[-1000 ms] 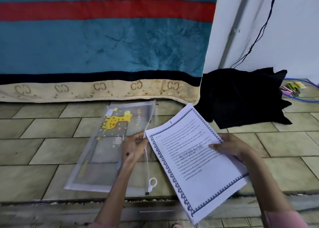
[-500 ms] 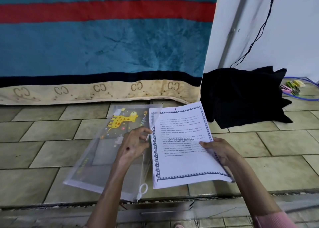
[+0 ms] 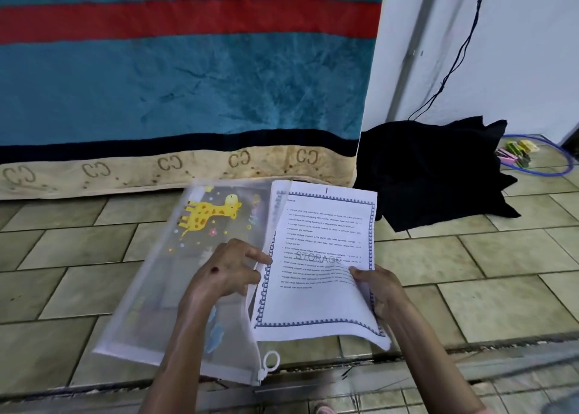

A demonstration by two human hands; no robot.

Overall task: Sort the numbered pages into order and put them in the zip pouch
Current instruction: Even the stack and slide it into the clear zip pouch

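**Pages meet the pouch's open edge**

Half a second ago the stack of pages (image 3: 319, 263) lay just beside the zip pouch (image 3: 175, 288); now its left edge has slid under the pouch's lifted translucent flap, and a second ago the stack was tilted well off to the right.

The top sheet shows a red "1" at its upper margin, a small heading reading "STORAGE" and a grey "STORAGE" watermark across the middle — the body text is too small to read. A blue patterned border frames it. The pouch carries a yellow giraffe print, and the blanket (image 3: 188, 84) behind bears repeated "CC" marks along its tan hem.

The stack's long axis runs away from the person, its top end toward the blanket. The pouch lies on the tiled floor (image 3: 501, 272), its zip ring (image 3: 271, 361) at the near corner.

The left hand (image 3: 228, 272) pinches the pouch's open edge, fingers curled. The right hand (image 3: 376, 288) grips the pages' right edge — thumb on top.
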